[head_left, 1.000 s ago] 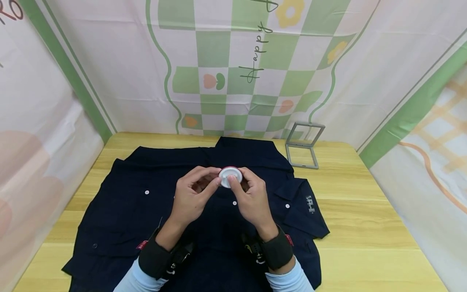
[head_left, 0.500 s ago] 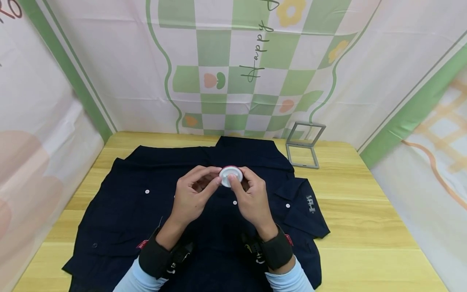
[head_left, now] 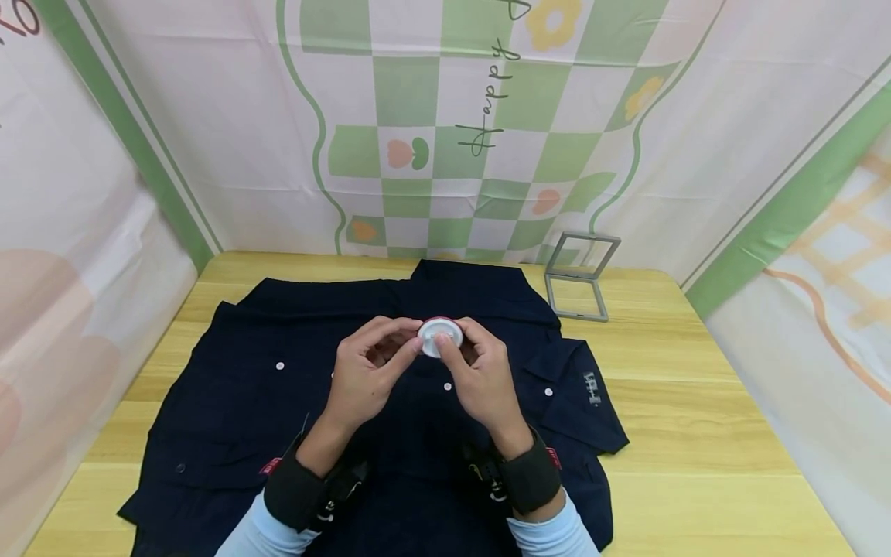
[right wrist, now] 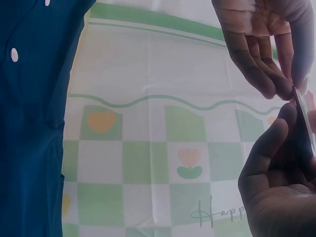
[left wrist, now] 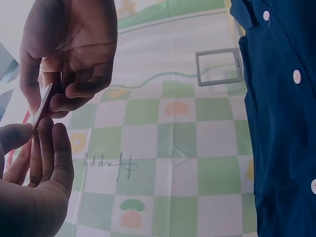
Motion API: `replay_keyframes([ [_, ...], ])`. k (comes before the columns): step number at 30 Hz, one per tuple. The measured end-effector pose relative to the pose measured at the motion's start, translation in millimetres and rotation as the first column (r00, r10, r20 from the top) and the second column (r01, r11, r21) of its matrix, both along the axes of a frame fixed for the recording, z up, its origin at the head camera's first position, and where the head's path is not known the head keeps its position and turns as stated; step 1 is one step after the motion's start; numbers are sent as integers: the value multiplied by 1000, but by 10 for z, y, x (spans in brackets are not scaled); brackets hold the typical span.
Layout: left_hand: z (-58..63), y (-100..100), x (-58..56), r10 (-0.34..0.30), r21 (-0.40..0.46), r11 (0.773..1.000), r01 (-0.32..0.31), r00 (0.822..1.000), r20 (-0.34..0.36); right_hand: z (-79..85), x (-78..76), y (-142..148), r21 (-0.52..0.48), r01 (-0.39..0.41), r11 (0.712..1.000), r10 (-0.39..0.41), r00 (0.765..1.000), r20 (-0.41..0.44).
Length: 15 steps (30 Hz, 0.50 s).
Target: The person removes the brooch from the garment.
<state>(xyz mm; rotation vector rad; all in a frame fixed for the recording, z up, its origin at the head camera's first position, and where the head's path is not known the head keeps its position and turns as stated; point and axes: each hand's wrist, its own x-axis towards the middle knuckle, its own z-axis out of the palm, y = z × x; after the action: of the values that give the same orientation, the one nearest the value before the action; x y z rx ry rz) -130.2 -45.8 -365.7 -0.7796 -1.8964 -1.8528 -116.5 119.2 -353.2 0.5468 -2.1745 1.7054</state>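
In the head view, a small round badge [head_left: 440, 337] with a white back and a red rim is held up between both hands, over a navy short-sleeved shirt [head_left: 244, 418]. My left hand [head_left: 363, 375] pinches the badge's left edge between thumb and fingertips. On the other side my right hand [head_left: 483, 377] grips it, with the thumb pressed on the white back. Both wrist views show the badge nearly edge-on. The front face is turned away from the head view. White buttons [head_left: 448, 387] dot the shirt, which lies spread on the table.
A grey frame-like stand [head_left: 576, 277] is at the back right of the wooden table [head_left: 696, 433]. A patterned cloth [head_left: 459, 139] hangs behind the table, and cloth also hangs at both sides. Small red tags [head_left: 270, 466] show on the shirt.
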Motion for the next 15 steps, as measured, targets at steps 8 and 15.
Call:
replay_keyframes([
  [8,3,-1,-6,-9,-8,1000,9,1000,-1,10,-5,13,-9,-22,1000,22,1000,21],
  [15,-3,-2,-11,-6,1,1000,6,1000,-4,1,-12,0,27,2,1000,-2,1000,-18],
])
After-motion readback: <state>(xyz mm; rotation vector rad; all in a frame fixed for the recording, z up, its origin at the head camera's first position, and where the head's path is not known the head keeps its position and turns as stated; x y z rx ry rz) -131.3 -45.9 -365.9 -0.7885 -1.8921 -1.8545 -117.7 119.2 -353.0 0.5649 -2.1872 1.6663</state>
